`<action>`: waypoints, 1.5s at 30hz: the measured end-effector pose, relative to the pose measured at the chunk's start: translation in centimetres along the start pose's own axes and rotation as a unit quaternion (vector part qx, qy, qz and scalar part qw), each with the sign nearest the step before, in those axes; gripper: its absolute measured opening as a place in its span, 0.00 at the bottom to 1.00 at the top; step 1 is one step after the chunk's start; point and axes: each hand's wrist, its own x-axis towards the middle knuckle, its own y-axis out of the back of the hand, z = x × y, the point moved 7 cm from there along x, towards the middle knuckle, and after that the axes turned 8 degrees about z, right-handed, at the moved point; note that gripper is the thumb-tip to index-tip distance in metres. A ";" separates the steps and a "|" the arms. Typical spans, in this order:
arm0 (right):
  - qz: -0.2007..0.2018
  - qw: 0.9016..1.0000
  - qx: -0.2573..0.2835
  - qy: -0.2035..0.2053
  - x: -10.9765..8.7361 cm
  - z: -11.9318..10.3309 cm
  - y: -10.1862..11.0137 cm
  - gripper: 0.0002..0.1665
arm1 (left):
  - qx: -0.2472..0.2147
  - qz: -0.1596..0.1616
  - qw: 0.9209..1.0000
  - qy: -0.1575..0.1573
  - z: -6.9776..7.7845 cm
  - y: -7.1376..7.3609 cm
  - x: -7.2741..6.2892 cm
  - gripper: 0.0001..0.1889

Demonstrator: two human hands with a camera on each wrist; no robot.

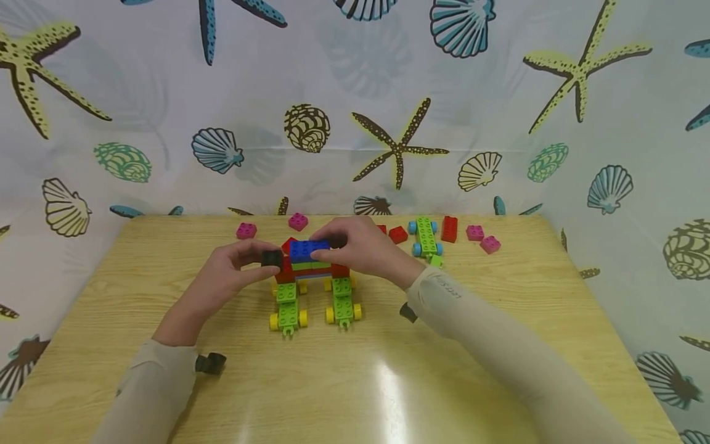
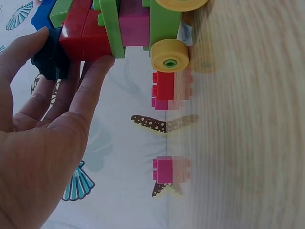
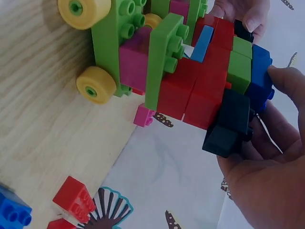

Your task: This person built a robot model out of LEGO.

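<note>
A toy-brick build stands on two green wheeled bases (image 1: 288,313) with yellow wheels (image 3: 95,90). Red bricks (image 3: 209,78), green bricks (image 3: 239,64) and a studded blue brick (image 1: 302,250) are stacked across it. At the build's left end, my left hand (image 1: 222,271) pinches a black brick (image 1: 272,258) against the red ones, fingertips also touching red. My right hand (image 1: 366,246) holds the blue brick on top, thumb on its near side and fingers behind. Beside those fingers, another black brick (image 3: 231,119) sits at the right end; its contact with them is partly hidden.
Behind and right stands a green wheeled base with blue wheels (image 1: 426,237), near a red brick (image 1: 450,229). Pink bricks (image 1: 246,230) lie along the back of the wooden table (image 1: 310,382). A patterned cloth (image 1: 266,74) hangs behind it.
</note>
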 end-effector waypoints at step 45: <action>0.007 0.995 0.098 -0.030 -0.5 2.2 0.1 0.19 | -0.001 -0.006 1.000 0.022 -0.4 -0.3 0.2 0.26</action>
